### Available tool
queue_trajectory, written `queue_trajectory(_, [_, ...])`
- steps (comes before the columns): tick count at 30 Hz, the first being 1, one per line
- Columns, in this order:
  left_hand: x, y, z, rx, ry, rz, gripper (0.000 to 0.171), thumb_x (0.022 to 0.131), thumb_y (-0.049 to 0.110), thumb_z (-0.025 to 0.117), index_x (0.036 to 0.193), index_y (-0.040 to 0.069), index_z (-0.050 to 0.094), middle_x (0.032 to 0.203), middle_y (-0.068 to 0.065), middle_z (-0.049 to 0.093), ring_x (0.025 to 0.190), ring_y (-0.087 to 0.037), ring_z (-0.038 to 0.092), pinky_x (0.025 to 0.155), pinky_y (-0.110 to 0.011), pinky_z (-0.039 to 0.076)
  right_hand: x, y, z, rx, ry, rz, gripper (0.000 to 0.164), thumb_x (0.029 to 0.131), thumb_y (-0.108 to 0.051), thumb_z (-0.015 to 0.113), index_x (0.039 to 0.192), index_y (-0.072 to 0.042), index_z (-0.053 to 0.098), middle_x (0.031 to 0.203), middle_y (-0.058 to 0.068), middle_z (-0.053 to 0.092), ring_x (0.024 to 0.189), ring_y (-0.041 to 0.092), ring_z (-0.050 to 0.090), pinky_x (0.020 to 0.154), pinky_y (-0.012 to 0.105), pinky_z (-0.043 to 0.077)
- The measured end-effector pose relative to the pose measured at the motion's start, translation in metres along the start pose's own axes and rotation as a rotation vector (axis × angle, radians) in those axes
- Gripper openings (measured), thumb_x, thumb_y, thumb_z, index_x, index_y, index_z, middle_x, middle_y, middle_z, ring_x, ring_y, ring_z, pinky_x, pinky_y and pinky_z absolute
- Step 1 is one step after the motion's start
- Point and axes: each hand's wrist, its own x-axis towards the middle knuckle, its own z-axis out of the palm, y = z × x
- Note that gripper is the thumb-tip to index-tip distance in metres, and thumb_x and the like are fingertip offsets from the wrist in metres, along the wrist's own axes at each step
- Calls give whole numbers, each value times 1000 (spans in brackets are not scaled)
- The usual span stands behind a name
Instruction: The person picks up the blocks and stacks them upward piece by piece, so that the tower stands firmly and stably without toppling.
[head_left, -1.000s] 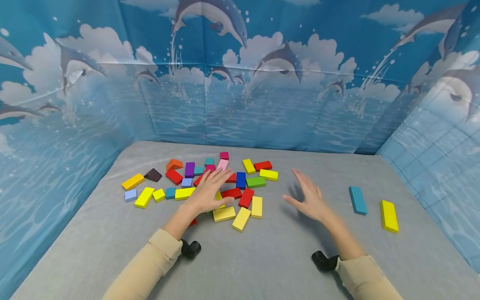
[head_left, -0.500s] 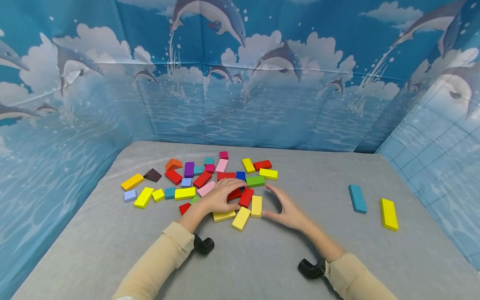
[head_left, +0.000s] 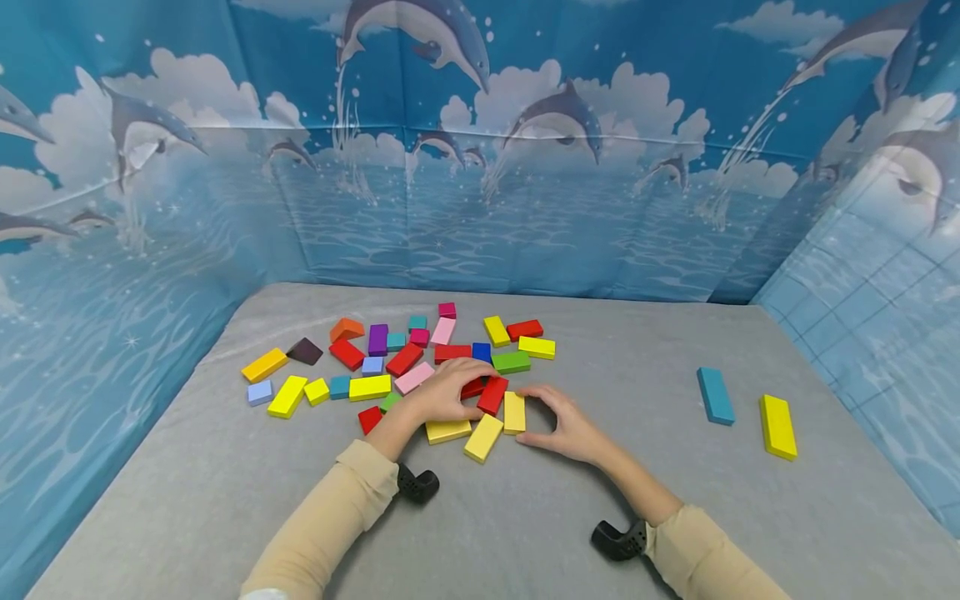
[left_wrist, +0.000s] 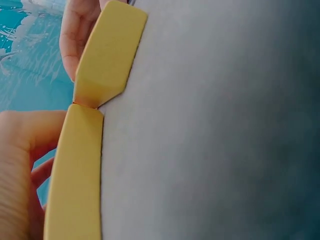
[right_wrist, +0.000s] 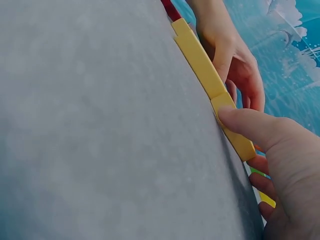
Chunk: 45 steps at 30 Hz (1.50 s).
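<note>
Block (head_left: 514,413), pale yellow, rectangular and wooden-looking, lies flat on the grey cloth-like surface (head_left: 525,517), immediately left of the right hand (head_left: 574,430), which is the nearer hand. Its long axis runs away from the person, and the right hand pinches it lengthwise, thumb at the near end, fingers at the far end. The left hand (head_left: 444,395) curves beside the red rectangular wooden-looking block (head_left: 492,395), just left of the yellow one; whether it grips anything cannot be determined.
</note>
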Motion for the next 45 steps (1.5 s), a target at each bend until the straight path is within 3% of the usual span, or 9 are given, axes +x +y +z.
queue_trajectory(14, [4,-1,4,-53,6,-35,51,79,28,70,126,19,52,131,1,47,127,-19,33,105,-47,24,0,2,0,45,-6,27,56,73,-20,78,122,-7,54,123,6,55,115,22,48,98,45,38])
queue_trajectory(19, [6,4,6,-133,67,-35,50,78,29,72,124,18,53,130,-1,48,125,-19,35,104,-48,26,-3,5,-7,70,-4,45,57,73,-19,78,123,-8,54,123,6,54,115,23,48,98,45,37])
queue_trajectory(25, [11,22,11,-222,122,-7,50,75,29,74,121,16,56,129,-1,48,122,-17,38,102,-45,29,-17,10,-27,77,23,55,57,73,-22,78,123,-7,54,123,9,54,115,27,48,96,50,37])
queue_trajectory(35, [25,70,34,-179,127,33,53,75,32,74,122,18,56,129,1,48,120,-13,41,100,-38,35,-54,24,-62,22,51,104,59,73,-19,78,123,-3,52,123,12,54,112,28,48,93,52,37])
queue_trajectory(37, [29,80,39,-168,137,32,53,75,32,74,123,18,55,128,1,48,118,-12,42,98,-36,37,-62,27,-67,2,52,110,58,73,-20,77,123,-4,52,123,11,54,112,27,48,94,47,37])
queue_trajectory(43, [39,101,56,-122,146,19,53,76,31,73,124,17,54,125,3,48,115,-10,44,97,-29,38,-85,35,-79,-15,59,121,56,74,-21,76,123,-5,53,122,11,54,111,24,46,94,14,32])
queue_trajectory(45, [43,107,62,-115,145,12,53,76,31,73,124,17,54,124,3,48,115,-10,44,97,-28,38,-90,36,-83,-6,58,142,56,75,-21,76,123,-6,53,123,11,54,111,21,46,92,11,31])
